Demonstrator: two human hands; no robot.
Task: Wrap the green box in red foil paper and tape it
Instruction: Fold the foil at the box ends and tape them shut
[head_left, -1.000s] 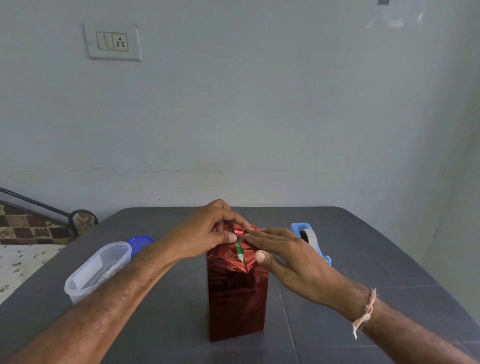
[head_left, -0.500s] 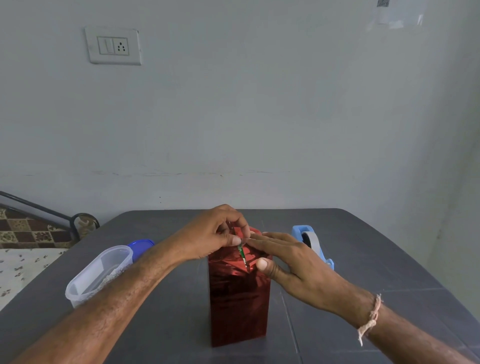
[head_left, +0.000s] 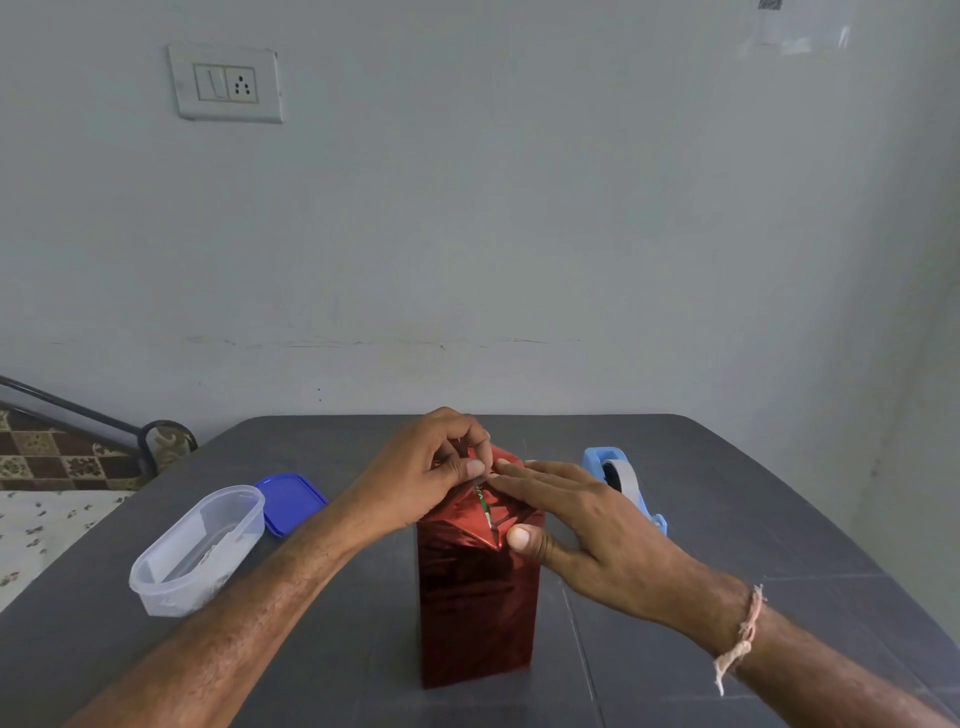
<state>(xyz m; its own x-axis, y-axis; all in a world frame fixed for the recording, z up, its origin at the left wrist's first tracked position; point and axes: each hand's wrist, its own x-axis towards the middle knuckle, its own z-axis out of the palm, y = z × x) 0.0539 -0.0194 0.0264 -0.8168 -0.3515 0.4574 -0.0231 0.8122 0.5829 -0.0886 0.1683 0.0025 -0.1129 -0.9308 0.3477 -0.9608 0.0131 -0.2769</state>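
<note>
A tall box wrapped in red foil paper stands upright in the middle of the dark grey table. A thin strip of the green box shows through a gap in the folds on top. My left hand sits at the top left of the box, its fingers curled and pinching a foil flap. My right hand lies flat on the top right with straight fingers, its thumb pressing the front upper corner. A blue tape dispenser stands just behind my right hand.
A clear plastic container lies on the table's left side, with its blue lid beside it. The table's far edge meets a pale wall. A patterned bed and a dark metal rail are at the left.
Both hands have stayed at the top of the box. The left fingers have shifted slightly on the foil flap, and the view has dipped a little.
</note>
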